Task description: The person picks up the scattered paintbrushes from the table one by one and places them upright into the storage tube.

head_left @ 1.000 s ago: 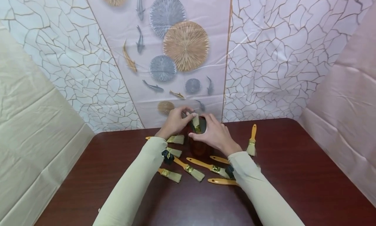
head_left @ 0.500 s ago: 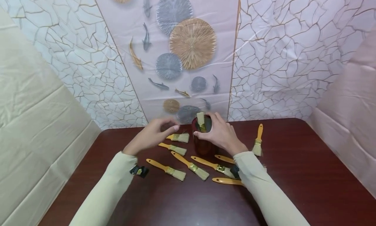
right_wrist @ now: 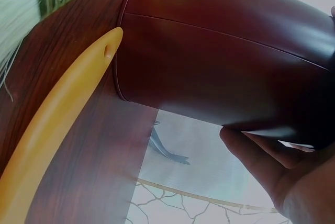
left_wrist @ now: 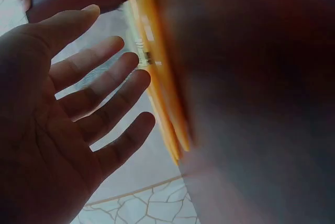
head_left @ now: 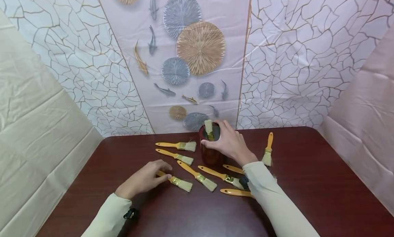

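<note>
A dark red cylindrical holder (head_left: 212,158) stands upright at the table's back. My right hand (head_left: 229,141) grips it around its upper part, thumb at the near side. Inside it a paintbrush (head_left: 209,127) stands bristles up, leaning at the rim. My left hand (head_left: 147,177) is low over a paintbrush (head_left: 183,184) at the front left, its fingers overlapping the yellow handle in the head view. The left wrist view shows this left hand (left_wrist: 78,98) with fingers spread and nothing held. In the right wrist view the holder (right_wrist: 220,51) fills the top.
More yellow-handled paintbrushes lie about the holder on the dark wood table (head_left: 197,220): one brush (head_left: 175,145) at back left, one brush (head_left: 197,175) in the middle, one brush (head_left: 267,149) far right. My right forearm (head_left: 274,196) partly covers others. Patterned cloth (head_left: 292,59) hangs behind.
My left hand has left the brush in the holder and moved left, then down toward the front-left paintbrush. The right hand stays on the holder.
</note>
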